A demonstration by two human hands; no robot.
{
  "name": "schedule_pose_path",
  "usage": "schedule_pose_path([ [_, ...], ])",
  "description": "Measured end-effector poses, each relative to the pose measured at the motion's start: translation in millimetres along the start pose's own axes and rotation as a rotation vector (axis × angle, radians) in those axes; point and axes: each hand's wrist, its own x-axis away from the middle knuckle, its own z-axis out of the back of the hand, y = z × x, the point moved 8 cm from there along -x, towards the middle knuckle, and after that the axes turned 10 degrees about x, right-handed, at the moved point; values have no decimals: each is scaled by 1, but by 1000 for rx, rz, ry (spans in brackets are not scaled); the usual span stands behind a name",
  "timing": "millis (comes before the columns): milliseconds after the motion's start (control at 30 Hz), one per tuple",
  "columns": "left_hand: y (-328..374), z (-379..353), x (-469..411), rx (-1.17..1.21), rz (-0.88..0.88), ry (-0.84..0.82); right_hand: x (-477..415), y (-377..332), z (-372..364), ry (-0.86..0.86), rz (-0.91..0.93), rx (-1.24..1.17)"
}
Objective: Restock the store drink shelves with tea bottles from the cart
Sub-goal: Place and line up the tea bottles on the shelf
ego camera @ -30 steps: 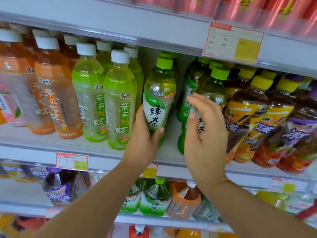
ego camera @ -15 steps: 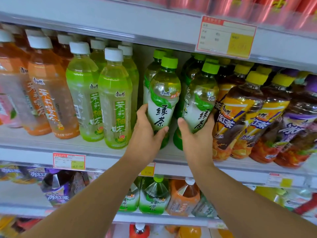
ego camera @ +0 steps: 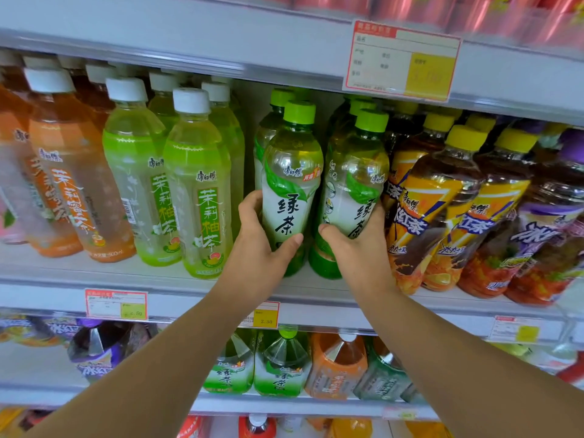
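On shelf (ego camera: 94, 273), hands (ego camera: 257, 248) round two bottles (ego camera: 290, 200).

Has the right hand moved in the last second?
Yes, downward. Against the shelf edge, the right hand has dropped from the shoulder of the right green tea bottle to grip its lower half.

Two green-capped tea bottles — left bottle (ego camera: 292, 184) and right bottle (ego camera: 355, 188) — standing side by side at the front of the shelf (ego camera: 79, 270), clear bodies, green-and-white labels, the right one tilted slightly.
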Motion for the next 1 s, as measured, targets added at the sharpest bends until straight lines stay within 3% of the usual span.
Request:
schedule_pose_path([
  [200, 0, -1, -7, 84, 61, -32, -8, -1, -2, -82, 21, -66],
  [467, -2, -7, -11, 144, 67, -79, -4, 3, -3, 2, 6, -80],
  [1000, -9, -16, -15, 49, 47, -48, 8, 5, 2, -9, -3, -17],
])
